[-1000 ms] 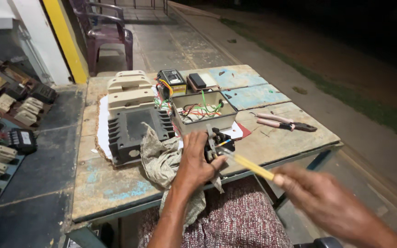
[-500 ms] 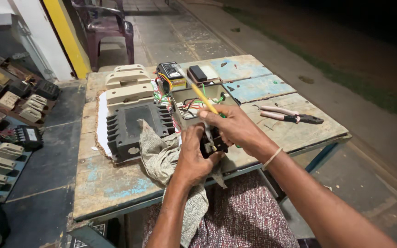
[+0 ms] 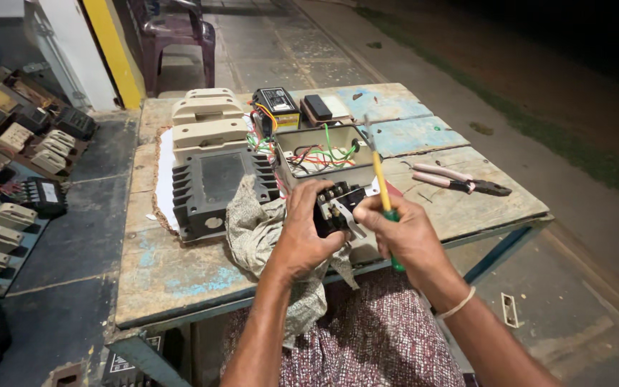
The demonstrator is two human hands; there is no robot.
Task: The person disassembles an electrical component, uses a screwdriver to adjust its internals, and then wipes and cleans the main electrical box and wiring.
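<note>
Head view: a small black terminal block (image 3: 336, 208) with metal contacts is being gripped by the left hand (image 3: 302, 229), fingers closed around its left side, just above the near edge of the worn wooden table (image 3: 180, 272). The same block is being steadied from the right by the right hand (image 3: 402, 233), which is also being kept closed around a yellow-shafted screwdriver with a green handle (image 3: 380, 179); the shaft is being held pointing up and away, its tip over the open grey box of coloured wires (image 3: 324, 154).

A crumpled grey cloth (image 3: 259, 229) is being pressed beneath the left wrist and is hanging over the table edge. A black finned housing (image 3: 216, 186) is lying just left of the cloth, with beige casings (image 3: 208, 122) stacked behind it. Pink-handled pliers (image 3: 456, 179) are lying well apart to the right. A small black and yellow unit (image 3: 275, 107) is standing at the far side.
</note>
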